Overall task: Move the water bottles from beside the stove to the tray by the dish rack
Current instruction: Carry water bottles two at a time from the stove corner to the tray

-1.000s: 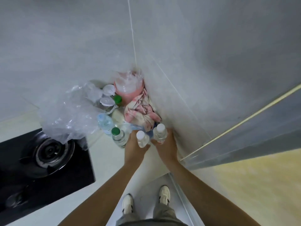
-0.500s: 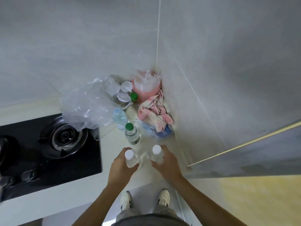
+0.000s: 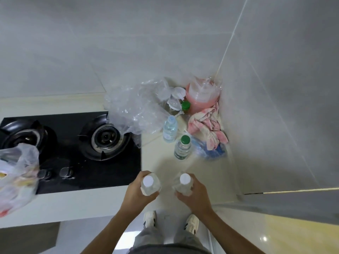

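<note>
Two white-capped bottles are up off the counter [image 3: 207, 176] right now, one per hand, both held upright over its front edge. Left hand [image 3: 136, 194] is wrapped tight around the left bottle [image 3: 150, 186], fingers curled round the body with the cap poking out on top. Right hand [image 3: 195, 196] has the same closed grip on the right bottle [image 3: 183, 186]. They're near each other but not touching.

Two more bottles are standing on the counter further back: a green-cap bottle [image 3: 182, 148] about mid-counter, and just behind it a clear-cap bottle [image 3: 170, 129]. Those two are close together, well apart from the ones in the hands.

Back right corner of the counter is a pile of stuff: pink tub [image 3: 201, 96] in plastic wrap right in the corner, a pink-and-white cloth [image 3: 209, 127] in front of it along the wall, something blue in plastic [image 3: 211, 152] under the cloth's front end. Crumpled clear plastic bag [image 3: 134, 109] sits at the back, spilling over the stove's [image 3: 73, 143] right edge. Couple more capped containers behind it, can't tell what they are.

Stove takes up the counter's left part, another plastic bag [image 3: 16, 173] blurry at its far left. Tray and dish rack aren't in view.
</note>
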### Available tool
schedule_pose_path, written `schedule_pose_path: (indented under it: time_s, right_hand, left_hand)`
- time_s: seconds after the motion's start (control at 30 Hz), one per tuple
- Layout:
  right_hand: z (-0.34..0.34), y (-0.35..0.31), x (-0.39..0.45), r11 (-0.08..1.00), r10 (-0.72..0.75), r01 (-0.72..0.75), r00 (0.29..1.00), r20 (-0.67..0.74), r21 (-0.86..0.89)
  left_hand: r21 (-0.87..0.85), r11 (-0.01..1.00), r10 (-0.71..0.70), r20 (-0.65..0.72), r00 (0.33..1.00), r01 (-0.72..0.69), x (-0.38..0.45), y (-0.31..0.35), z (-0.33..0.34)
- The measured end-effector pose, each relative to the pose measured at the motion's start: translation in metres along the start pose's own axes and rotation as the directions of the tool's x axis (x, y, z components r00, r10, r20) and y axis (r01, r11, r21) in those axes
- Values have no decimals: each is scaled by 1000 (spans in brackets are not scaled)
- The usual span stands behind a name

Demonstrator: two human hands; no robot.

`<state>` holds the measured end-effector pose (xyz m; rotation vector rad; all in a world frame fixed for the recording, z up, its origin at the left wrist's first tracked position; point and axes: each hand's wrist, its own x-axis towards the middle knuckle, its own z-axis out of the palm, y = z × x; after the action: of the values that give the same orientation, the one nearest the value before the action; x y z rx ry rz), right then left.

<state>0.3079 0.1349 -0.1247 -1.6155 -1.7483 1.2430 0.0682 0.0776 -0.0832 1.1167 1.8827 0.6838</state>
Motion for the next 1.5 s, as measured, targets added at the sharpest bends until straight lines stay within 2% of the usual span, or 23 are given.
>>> schedule_pose_path:
  time_s: [0.2,0.37,0.57,0.67,0.8,0.9,1.03,1.13,1.2,1.33,1.5]
  right_hand:
    - [18,14,4,991,134,-134,991,14,-16]
    - [19,8,6,983,182,-182,982,41,5]
    - [18,-58,9,986,95,-120,976,198,115]
    - [24,-108,19,989,-41,-11,938,345,145]
    - [51,-177,18,970,-227,145,821,524,193]
    - [86,-223,-6,944,-325,198,699,637,264]
    - [139,-273,-56,916,-399,259,521,754,306]
    - [185,-308,-107,884,-443,327,358,822,334]
    - [218,-330,-147,875,-439,339,253,862,347]
    - [293,-371,-246,854,-431,362,91,898,374]
    - [395,-406,-378,845,-426,333,-52,903,418]
  left_hand:
    - [-47,990,-132,49,990,134,18,-27,18]
    - [-85,990,-111,61,992,116,20,-36,12]
    - [-244,967,-96,-77,992,75,-18,-24,-22]
    - [-325,944,-107,-167,980,48,-46,-15,-53]
    - [-395,919,-145,-335,931,1,-105,-12,-102]
    - [-481,876,-213,-463,860,-42,-163,-16,-139]
    - [-521,846,-282,-619,733,-114,-255,-40,-181]
    - [-551,824,-372,-703,606,-132,-328,-78,-201]
    - [-572,806,-427,-741,518,-154,-375,-104,-209]
    - [-604,771,-513,-777,364,-201,-470,-159,-227]
    - [-614,744,-557,-788,263,-264,-592,-223,-259]
